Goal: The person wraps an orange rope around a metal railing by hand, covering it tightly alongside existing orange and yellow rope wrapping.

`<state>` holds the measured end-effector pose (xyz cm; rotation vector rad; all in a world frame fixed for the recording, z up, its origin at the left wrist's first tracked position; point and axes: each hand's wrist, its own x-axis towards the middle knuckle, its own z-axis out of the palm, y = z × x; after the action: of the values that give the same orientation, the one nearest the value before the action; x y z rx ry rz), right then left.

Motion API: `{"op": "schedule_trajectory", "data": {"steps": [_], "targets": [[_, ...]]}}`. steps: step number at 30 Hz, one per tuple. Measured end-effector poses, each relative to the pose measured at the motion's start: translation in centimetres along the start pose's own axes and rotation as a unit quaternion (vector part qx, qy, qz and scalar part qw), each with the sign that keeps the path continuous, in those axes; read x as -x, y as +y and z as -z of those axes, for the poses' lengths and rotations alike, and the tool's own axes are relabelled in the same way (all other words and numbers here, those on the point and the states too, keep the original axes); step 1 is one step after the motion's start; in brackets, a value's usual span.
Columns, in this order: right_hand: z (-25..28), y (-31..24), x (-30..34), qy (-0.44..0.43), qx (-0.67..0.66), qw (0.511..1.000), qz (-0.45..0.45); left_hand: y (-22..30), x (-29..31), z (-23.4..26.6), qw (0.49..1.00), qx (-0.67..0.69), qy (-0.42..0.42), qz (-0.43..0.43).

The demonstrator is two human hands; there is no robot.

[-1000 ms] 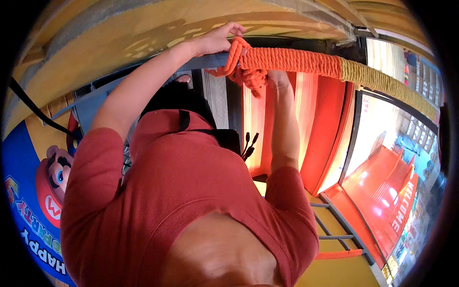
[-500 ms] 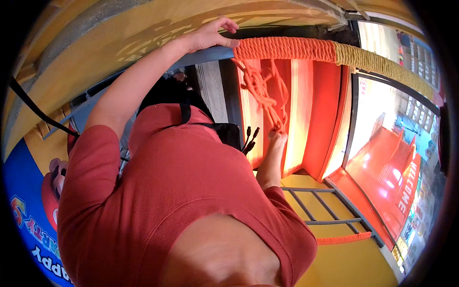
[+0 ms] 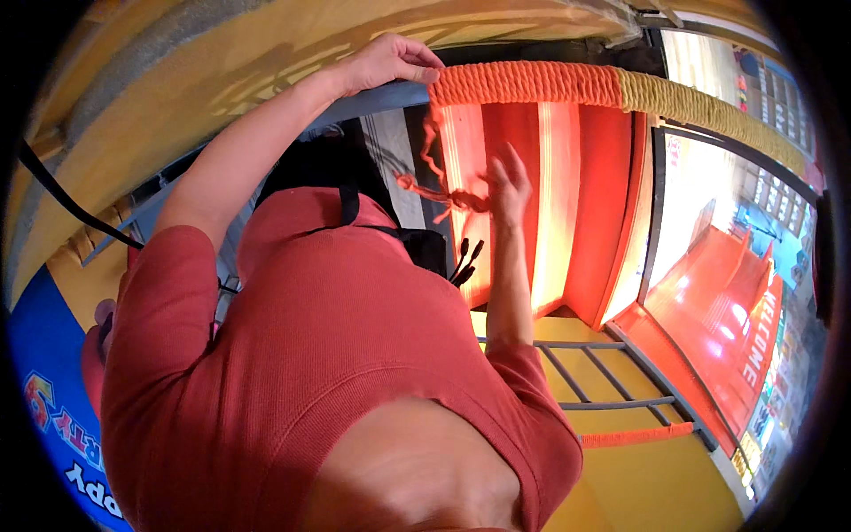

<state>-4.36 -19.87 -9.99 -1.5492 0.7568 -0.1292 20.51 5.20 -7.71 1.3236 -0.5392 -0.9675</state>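
Observation:
A metal bar (image 3: 377, 99) crosses the upper view, its middle bound in tight coils of orange rope (image 3: 532, 85). My left hand (image 3: 386, 66) is closed at the left end of these coils, thumb and fingers pinching the rope against the bar. From that end a loose tangled bundle of orange rope (image 3: 461, 200) dangles below the bar, blurred by motion. Right beside the bundle, my right hand (image 3: 508, 188) is raised with its fingers apart. No rope shows gripped in it.
Tan rope (image 3: 709, 111) wraps the bar farther right. Behind hangs an orange-and-white striped panel (image 3: 558, 204). At lower right is a grey metal ladder-like frame (image 3: 612, 405) with one orange-wrapped rung. A black bag (image 3: 424, 252) with cable ends sits at my waist. A yellow curved panel (image 3: 222, 80) lies beyond the bar.
My right hand has risen toward the bar and opened, letting go of the rope bundle. The bundle has swung up and left. My left fingers have closed down onto the coil's end.

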Motion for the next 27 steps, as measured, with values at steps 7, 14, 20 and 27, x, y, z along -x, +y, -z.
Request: {"op": "schedule_trajectory", "data": {"steps": [7,14,20,27], "targets": [[-12.2,-6.1,-2.4,-0.229,-0.073,0.97,-0.035,0.6,0.3,-1.0,0.999,0.031,0.009,0.0],[-11.5,-8.3,0.2,-0.215,-0.08,0.969,-0.089,1.1,2.1,-3.5,0.982,-0.095,0.159,-0.046],[-11.6,-10.1,3.8,-0.148,0.005,0.986,-0.072,0.7,1.5,-8.8,0.831,-0.458,0.29,-0.123],[-11.7,-10.9,5.6,-0.135,0.038,0.989,-0.054,1.0,-0.1,-8.6,0.844,-0.45,0.283,-0.067]]}}
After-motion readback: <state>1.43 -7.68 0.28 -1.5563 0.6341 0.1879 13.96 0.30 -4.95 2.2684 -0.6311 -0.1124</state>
